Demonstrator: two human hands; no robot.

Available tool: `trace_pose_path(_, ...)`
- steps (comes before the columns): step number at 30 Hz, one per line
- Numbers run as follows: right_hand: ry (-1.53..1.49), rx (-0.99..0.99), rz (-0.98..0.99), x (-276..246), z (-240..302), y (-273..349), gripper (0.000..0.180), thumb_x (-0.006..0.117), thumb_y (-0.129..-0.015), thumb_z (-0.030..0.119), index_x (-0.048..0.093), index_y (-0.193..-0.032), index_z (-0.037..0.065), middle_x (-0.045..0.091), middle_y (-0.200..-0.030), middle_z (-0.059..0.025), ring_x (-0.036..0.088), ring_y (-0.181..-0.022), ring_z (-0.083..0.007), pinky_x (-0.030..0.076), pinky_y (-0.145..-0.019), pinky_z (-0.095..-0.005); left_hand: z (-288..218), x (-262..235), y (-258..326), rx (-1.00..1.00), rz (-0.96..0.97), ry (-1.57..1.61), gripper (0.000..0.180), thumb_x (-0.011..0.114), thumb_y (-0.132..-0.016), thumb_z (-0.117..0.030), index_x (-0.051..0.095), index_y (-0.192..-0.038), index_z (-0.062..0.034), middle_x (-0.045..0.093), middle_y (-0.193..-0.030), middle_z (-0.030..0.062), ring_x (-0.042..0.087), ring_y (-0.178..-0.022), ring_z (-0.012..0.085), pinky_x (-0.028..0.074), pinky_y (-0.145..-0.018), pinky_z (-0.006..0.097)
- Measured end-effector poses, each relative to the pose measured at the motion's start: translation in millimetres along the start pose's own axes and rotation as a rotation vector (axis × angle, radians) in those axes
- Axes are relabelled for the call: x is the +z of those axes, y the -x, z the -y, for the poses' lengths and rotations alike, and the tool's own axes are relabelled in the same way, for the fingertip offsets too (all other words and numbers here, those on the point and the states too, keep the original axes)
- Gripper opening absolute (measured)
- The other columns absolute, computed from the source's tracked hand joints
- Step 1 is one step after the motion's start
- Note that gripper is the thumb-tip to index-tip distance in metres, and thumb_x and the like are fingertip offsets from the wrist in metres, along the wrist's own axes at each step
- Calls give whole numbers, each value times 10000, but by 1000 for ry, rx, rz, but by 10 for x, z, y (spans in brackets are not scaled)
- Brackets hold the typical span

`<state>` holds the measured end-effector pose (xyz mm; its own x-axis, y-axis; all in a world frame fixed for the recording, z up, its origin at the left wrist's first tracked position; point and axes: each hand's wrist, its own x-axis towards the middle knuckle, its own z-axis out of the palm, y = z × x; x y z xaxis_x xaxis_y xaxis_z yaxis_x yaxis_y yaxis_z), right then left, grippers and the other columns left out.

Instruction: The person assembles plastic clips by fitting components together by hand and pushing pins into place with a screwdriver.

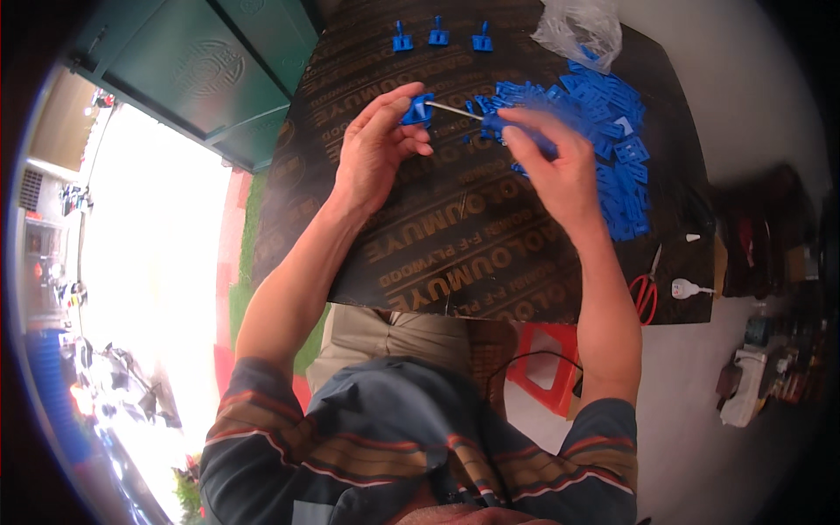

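Observation:
Between the thumb and fingers of my left hand (374, 149) is a small blue plastic part (419, 110). My right hand (560, 162) grips a screwdriver (455, 110), whose thin metal shaft reaches left to the blue part. Its handle is blurred and partly covered by my fingers. The tip appears to meet the part, but any screw there is too small to make out. Both hands are above the dark plywood table (411, 289). Beyond my right hand spreads a large pile of flat blue plastic pieces (626, 192).
Three blue assembled pieces (438, 33) stand in a row along the table's far side. A clear plastic bag (582, 31) lies by the pile. Red-handled scissors (645, 293) and a white plug-like item (689, 289) rest at the near right corner. A red stool (542, 372) is below.

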<state>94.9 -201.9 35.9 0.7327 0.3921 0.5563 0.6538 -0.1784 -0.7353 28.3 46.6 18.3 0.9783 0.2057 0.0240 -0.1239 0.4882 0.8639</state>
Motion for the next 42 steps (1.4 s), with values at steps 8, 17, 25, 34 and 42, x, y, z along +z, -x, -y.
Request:
trace_pose_path(8,-60,215,251,-496,90,-147,172,732,-1006,90,806,-1154,41,754,-969,5,626,-815,-41,484,-692,-214,-19,74,74,-104,159,-32,318,628,-1107,-285,694,-1282,-27,686,-909,39,701,-767,124,617,-717,309)
trace_pose_path(17,-2,245,278,-561,10,-173,192,780,-952,75,806,-1136,29,776,-1061,-38,671,-873,-73,516,-744,-228,78,111,126,-229,152,-2,276,637,-1107,-250,692,-1247,-18,712,-898,45,722,-753,120,624,-680,303)
trace_pose_path(25,-45,427,279,-513,19,-164,161,765,-958,74,814,-1100,14,771,-941,-20,648,-779,-61,498,-691,-219,25,132,118,-275,96,87,287,640,-1105,-249,691,-1254,-9,718,-857,53,724,-737,135,625,-675,301)
trace_pose_path(34,-117,519,258,-473,-31,-151,140,756,-975,94,816,-1068,8,718,-837,14,545,-650,-18,376,-559,-206,66,102,99,-241,81,61,286,651,-1098,-240,702,-1251,-4,716,-853,52,721,-730,122,622,-668,287)
trace_pose_path(42,-195,611,252,-427,-52,-148,165,740,-994,113,808,-1083,-8,654,-755,28,492,-606,-7,326,-526,-206,70,88,92,-226,68,16,278,656,-1097,-237,711,-1238,-5,715,-859,51,715,-731,112,620,-669,285)
